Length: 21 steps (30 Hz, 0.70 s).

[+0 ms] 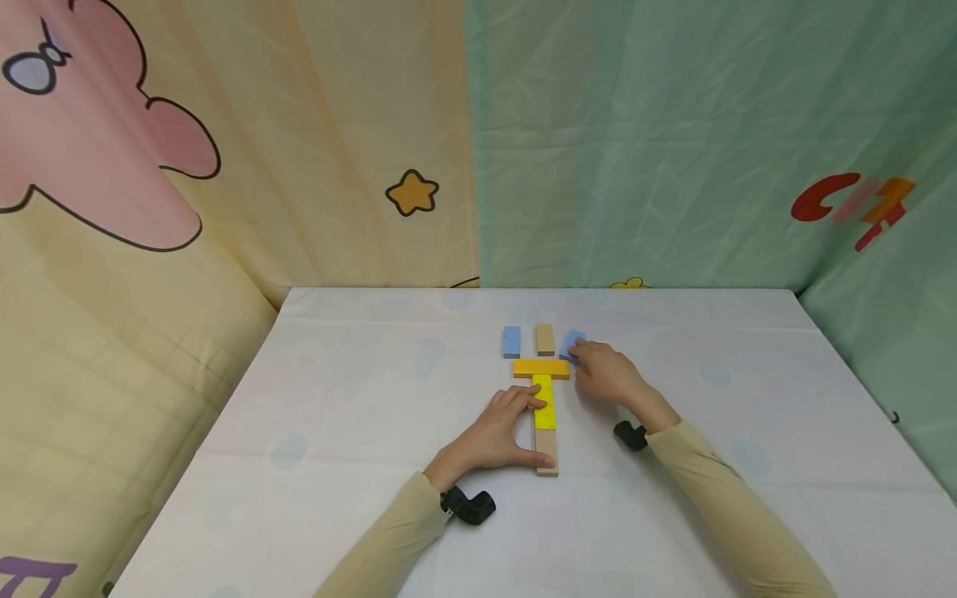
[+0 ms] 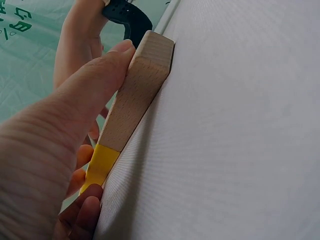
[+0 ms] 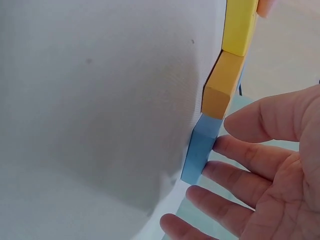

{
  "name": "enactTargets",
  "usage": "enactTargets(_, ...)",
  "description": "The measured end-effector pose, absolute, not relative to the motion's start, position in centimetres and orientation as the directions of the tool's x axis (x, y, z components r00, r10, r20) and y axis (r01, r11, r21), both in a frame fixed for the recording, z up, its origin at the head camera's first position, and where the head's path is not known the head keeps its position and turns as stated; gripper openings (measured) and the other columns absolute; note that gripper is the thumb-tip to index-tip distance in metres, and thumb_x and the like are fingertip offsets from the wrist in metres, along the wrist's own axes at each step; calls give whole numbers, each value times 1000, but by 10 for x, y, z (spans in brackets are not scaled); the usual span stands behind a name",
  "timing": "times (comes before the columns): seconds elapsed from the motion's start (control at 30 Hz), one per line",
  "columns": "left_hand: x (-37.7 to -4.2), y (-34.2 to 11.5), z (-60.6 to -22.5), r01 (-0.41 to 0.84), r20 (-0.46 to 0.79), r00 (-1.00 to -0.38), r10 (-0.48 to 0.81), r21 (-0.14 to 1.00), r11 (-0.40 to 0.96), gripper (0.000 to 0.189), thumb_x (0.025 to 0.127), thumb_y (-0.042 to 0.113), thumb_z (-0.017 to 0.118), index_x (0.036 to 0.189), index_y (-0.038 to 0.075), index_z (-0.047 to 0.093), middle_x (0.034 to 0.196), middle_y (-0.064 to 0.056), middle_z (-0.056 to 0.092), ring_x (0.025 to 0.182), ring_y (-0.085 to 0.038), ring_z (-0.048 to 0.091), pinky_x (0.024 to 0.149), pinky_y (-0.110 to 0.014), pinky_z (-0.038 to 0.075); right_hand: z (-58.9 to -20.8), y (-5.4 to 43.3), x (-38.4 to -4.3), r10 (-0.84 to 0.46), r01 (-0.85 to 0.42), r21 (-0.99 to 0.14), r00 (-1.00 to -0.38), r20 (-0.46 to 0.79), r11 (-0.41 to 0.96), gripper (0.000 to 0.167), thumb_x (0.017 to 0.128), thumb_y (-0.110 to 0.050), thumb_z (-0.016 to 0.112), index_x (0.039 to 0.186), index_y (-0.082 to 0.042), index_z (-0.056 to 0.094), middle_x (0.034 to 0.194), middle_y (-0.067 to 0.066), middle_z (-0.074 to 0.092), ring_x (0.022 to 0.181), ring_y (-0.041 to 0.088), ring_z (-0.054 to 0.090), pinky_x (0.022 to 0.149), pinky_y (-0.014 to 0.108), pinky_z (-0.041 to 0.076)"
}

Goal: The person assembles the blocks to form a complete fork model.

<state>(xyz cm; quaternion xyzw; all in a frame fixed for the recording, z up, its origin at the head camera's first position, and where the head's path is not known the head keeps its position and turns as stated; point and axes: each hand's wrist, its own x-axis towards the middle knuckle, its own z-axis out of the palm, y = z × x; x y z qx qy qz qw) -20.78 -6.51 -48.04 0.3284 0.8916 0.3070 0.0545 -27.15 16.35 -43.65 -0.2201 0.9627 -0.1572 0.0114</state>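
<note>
My left hand [image 1: 497,432] spreads along a straight row of blocks. Its thumb rests on the plain wooden block [image 2: 135,95] at the near end, and its fingers touch the yellow block [image 1: 544,401] beyond it. An orange-yellow block [image 1: 540,368] lies crosswise at the far end of the row, forming a T. Beyond the crosspiece, my right hand [image 1: 607,372] touches a slightly turned blue block [image 3: 201,148] with its fingertips, the fingers fairly straight. In the right wrist view the thumb is close to that block's end, near the orange-yellow one.
A second blue block [image 1: 512,342] and another wooden block [image 1: 545,340] lie apart beyond the crosspiece, left of the right hand. All the blocks lie on a white-covered table [image 1: 336,498]. Patterned curtains [image 1: 635,149] hang behind it and at both sides.
</note>
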Motion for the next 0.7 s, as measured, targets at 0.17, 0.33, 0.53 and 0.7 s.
enactTargets(0.17, -207, -65, -480, 556, 112, -777, 620, 584, 592, 79, 71, 58, 76, 131, 16, 47, 150, 2, 30, 133, -17, 27, 108, -34, 25, -438, 161, -274, -429, -412, -329, -903, 23, 850, 43, 89, -6, 56, 130, 7, 53, 136, 26, 45, 123, 41, 44, 99, 53, 36)
enactTargets(0.33, -207, -65, -480, 555, 117, -777, 618, 589, 587, 80, 70, 58, 76, 131, 16, 48, 150, 3, 30, 133, -17, 27, 108, -34, 26, -437, 160, -276, -437, -410, -333, -900, -5, 849, 43, 90, -4, 55, 131, 9, 50, 139, 27, 42, 126, 41, 40, 101, 53, 33)
enactTargets(0.53, -208, -65, -481, 569, 127, -772, 622, 574, 589, 80, 71, 59, 76, 132, 15, 48, 150, 1, 30, 133, -18, 27, 108, -34, 25, -436, 160, -277, -445, -403, -369, -895, -33, 837, 45, 91, -5, 54, 133, 9, 47, 141, 27, 38, 129, 40, 37, 103, 52, 31)
enactTargets(0.7, -209, -65, -481, 577, 137, -770, 623, 564, 590, 80, 70, 57, 77, 131, 14, 48, 149, 0, 31, 133, -19, 27, 108, -34, 25, -437, 161, -278, -450, -403, -386, -892, -34, 830, 46, 92, -7, 54, 135, 7, 47, 142, 26, 38, 130, 39, 36, 103, 52, 31)
